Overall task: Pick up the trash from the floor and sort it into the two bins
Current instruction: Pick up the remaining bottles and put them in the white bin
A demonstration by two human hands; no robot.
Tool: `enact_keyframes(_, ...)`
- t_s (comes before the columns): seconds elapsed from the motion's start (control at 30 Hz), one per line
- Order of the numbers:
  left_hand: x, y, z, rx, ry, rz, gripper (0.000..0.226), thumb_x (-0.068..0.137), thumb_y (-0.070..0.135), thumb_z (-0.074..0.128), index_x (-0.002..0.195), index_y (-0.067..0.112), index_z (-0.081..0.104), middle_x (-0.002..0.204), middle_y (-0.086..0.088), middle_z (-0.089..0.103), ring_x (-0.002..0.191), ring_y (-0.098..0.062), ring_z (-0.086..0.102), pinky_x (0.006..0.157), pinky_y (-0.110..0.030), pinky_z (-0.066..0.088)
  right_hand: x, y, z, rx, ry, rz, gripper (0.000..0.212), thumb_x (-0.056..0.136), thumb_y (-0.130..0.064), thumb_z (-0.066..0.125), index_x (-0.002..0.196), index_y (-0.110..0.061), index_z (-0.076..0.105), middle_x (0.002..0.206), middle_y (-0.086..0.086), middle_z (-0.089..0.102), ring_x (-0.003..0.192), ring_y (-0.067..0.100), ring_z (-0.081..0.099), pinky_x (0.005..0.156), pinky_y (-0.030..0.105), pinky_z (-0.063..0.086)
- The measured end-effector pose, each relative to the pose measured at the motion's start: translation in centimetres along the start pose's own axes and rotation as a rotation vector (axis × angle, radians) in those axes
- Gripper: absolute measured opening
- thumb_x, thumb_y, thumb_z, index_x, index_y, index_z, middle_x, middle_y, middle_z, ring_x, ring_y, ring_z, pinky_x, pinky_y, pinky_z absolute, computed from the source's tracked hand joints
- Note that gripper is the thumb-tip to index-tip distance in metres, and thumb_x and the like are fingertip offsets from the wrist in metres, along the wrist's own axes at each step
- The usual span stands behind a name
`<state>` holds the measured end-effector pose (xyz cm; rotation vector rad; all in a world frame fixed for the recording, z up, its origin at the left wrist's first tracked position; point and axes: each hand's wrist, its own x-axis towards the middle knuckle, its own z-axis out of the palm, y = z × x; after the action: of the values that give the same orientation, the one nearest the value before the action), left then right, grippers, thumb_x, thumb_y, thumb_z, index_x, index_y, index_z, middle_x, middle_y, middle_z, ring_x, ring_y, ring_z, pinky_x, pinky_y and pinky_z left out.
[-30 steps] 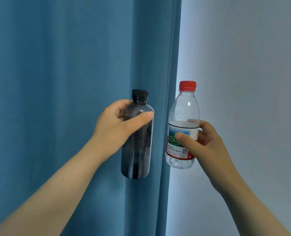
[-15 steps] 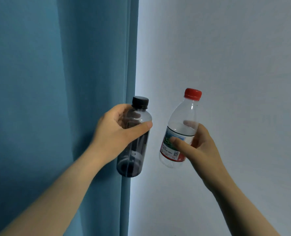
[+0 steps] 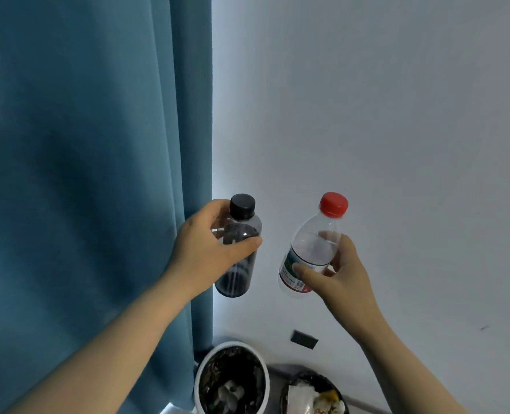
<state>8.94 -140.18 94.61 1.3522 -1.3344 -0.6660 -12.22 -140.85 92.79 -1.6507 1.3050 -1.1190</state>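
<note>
The view has dipped since the earlier frames: both hands sit lower in it, and two bins have come into sight under them. The clear bottle leans further over than it did a second ago.

The left hand [image 3: 209, 249] grips a dark bottle [image 3: 237, 276] round its upper body, thumb across the front and fingers curled behind. The black cap [image 3: 242, 206] stands just above the grip and the base hangs free below it, nearly upright. The right hand [image 3: 337, 273] holds the clear bottle [image 3: 316, 243] by its labelled lower half, thumb pressed on the label and fingertips showing through the plastic from the far side. The red cap [image 3: 334, 204] points up and away from the grip, to the right. The two bottles are apart, with bare wall [image 3: 367, 115] showing between them.

A blue curtain [image 3: 83, 174] hangs behind the left hand and forearm, its edge just behind the dark bottle. Well below the left grip stands a bin with a white rim [image 3: 232, 344], tight against the curtain's foot. Its inside is dark, perhaps a black liner with something pale crumpled in it. Beside it, under the right forearm, is a black bin [image 3: 313, 375] holding white paper and yellowish scraps, cut off by the bottom edge. A small dark plate [image 3: 304, 339] sits on the wall between the right grip and the bins. Nothing stands between either bottle and the bins.
</note>
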Motion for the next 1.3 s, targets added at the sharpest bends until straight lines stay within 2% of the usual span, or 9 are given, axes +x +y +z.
enact_keyframes(0.1,-0.3,-5.6,2.2,0.052,0.01,-0.09,0.053,0.05,0.045,0.081,0.098,0.047,0.058,0.1,0.019,0.069,0.097,-0.009,0.067,0.091,-0.041,0.054,0.6,5.1,1.7,-0.018,-0.041,0.063,0.054,0.074,-0.02,0.078,0.116,-0.032,0.046,0.107,-0.019,0.059,0.093,-0.004,0.061,0.069,0.009,0.049)
enact_keyframes(0.23,-1.5,-13.3,4.7,0.145,-0.003,-0.184,0.055,0.059,0.029,0.087,0.105,0.038,0.058,0.104,0.016,0.068,0.098,-0.01,0.066,0.09,-0.041,0.054,0.9,12.3,4.7,-0.054,-0.118,0.139,0.059,0.073,-0.026,0.08,0.119,-0.031,0.043,0.11,-0.019,0.056,0.1,0.003,0.059,0.075,0.017,0.054)
enact_keyframes(0.43,-4.0,-24.6,8.2,0.236,-0.037,-0.313,0.05,0.063,0.022,0.086,0.104,0.03,0.058,0.1,0.013,0.068,0.094,-0.01,0.065,0.086,-0.037,0.054,-0.4,23.4,9.5,-0.092,-0.229,0.284,0.062,0.073,-0.03,0.08,0.123,-0.03,0.042,0.11,-0.017,0.057,0.099,0.002,0.058,0.074,0.013,0.047)
enact_keyframes(0.67,-8.3,-38.0,12.6,0.331,-0.121,-0.502,0.048,0.063,0.029,0.086,0.101,0.029,0.056,0.099,0.011,0.066,0.092,-0.014,0.062,0.078,-0.029,0.05,-2.8,36.7,14.2,-0.2,-0.299,0.466,0.054,0.072,-0.026,0.079,0.109,-0.035,0.041,0.095,-0.021,0.057,0.086,-0.001,0.058,0.077,0.024,0.05)
enact_keyframes(0.83,-11.2,-46.1,15.4,0.374,-0.176,-0.652,0.052,0.065,0.032,0.085,0.109,0.023,0.058,0.1,0.008,0.062,0.089,-0.012,0.057,0.071,-0.021,0.04,-4.7,44.8,16.9,-0.271,-0.336,0.569,0.054,0.071,-0.029,0.078,0.114,-0.026,0.046,0.101,-0.01,0.059,0.091,0.011,0.059,0.08,0.031,0.052)
enact_keyframes(0.9,-12.3,-49.1,16.5,0.388,-0.202,-0.696,0.054,0.067,0.033,0.083,0.112,0.021,0.058,0.103,0.008,0.061,0.091,-0.011,0.055,0.073,-0.022,0.04,-5.5,47.6,18.1,-0.28,-0.35,0.611,0.055,0.072,-0.029,0.077,0.117,-0.025,0.046,0.102,-0.009,0.058,0.091,0.011,0.059,0.079,0.029,0.051)
enact_keyframes(1.1,-14.1,-57.2,19.3,0.421,-0.29,-0.848,0.051,0.075,0.044,0.074,0.115,0.017,0.056,0.113,0.001,0.064,0.099,-0.018,0.059,0.085,-0.031,0.049,-6.5,54.5,21.2,-0.291,-0.403,0.727,0.045,0.077,-0.03,0.073,0.109,-0.027,0.042,0.093,-0.011,0.056,0.079,0.005,0.055,0.057,0.011,0.038)
enact_keyframes(1.2,-14.4,-59.8,20.3,0.499,-0.367,-0.894,0.055,0.079,0.049,0.069,0.116,0.012,0.053,0.117,-0.004,0.061,0.102,-0.022,0.057,0.083,-0.032,0.048,-7.1,57.2,22.5,-0.281,-0.424,0.779,0.043,0.078,-0.033,0.072,0.111,-0.025,0.046,0.096,-0.009,0.059,0.084,0.008,0.059,0.06,0.016,0.044)
enact_keyframes(1.3,-14.8,-62.2,21.0,0.545,-0.395,-0.909,0.066,0.079,0.052,0.069,0.125,0.01,0.049,0.126,-0.006,0.057,0.111,-0.024,0.055,0.087,-0.034,0.047,-7.8,59.3,23.6,-0.289,-0.454,0.797,0.05,0.078,-0.04,0.071,0.12,-0.02,0.05,0.104,-0.006,0.064,0.089,0.009,0.062,0.075,0.026,0.054)
